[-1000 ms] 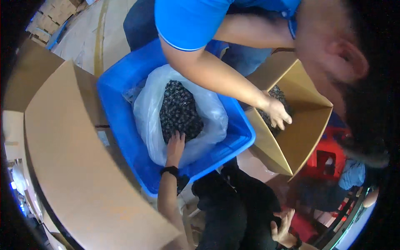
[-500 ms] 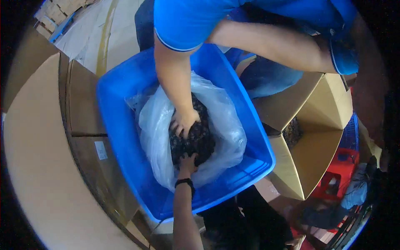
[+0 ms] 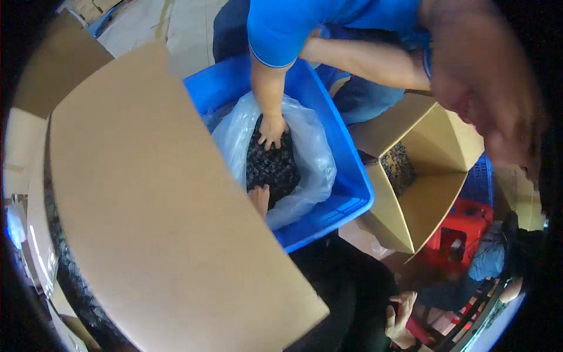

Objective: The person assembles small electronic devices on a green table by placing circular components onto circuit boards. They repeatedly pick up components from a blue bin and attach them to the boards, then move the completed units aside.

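Many small dark pieces (image 3: 274, 167) sit in a clear bag (image 3: 319, 167) inside the blue tub (image 3: 346, 179). Left hand (image 3: 258, 198) at the tub's near side, fingers on the pieces; cardboard flap (image 3: 170, 205) hides the rest, can't tell if grasping. Co-worker's hand (image 3: 273, 130) touches pieces at the tub's far side. Right hand (image 3: 400, 320) loose, on black trouser leg (image 3: 352, 278), near-right of tub. Carton (image 3: 434, 202) right of tub holds similar pieces.

Head fisheye, near, looks down toward blue tub (image 3: 343, 176).
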{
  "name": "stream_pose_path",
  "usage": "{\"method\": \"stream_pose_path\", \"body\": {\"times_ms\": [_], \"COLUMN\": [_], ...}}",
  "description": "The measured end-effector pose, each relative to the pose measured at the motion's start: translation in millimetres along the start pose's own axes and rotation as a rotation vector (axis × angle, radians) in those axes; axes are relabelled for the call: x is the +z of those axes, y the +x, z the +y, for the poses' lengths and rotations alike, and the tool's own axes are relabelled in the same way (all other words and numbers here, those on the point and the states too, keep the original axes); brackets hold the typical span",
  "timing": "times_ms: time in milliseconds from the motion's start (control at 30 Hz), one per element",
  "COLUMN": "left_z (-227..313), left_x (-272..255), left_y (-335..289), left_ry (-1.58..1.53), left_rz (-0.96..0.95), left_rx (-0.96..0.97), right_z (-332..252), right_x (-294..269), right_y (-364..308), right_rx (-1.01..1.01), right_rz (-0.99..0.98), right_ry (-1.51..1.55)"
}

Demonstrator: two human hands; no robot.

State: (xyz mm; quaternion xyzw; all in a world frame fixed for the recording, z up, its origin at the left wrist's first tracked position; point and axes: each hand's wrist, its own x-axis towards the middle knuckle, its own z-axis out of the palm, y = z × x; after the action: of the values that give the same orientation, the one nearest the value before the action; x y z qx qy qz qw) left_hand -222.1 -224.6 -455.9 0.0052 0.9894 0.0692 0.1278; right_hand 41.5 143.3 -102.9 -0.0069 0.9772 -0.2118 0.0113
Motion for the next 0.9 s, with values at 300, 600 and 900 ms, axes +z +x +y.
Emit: {"method": "stream_pose_path", "body": {"times_ms": [300,600,900], "left_z": [75,144,198], "left_x": [-133,-355,-370], "left_y": [-86,-304,-386], "left_ry": [-0.852,-0.870,-0.456], "left_rz": [0.392,0.073,-0.073], "left_rx": [0.046,0.484,0.620], "right_z": [-64,-125,-102], "right_x": [-52,-15,-20], "right_y": [28,23,-27], "right_rx": [0.199,0.622,0.842], "right_rz": [-0.096,-0.577,-0.708], "right_ry": [0.329,1.729,2.152]}}
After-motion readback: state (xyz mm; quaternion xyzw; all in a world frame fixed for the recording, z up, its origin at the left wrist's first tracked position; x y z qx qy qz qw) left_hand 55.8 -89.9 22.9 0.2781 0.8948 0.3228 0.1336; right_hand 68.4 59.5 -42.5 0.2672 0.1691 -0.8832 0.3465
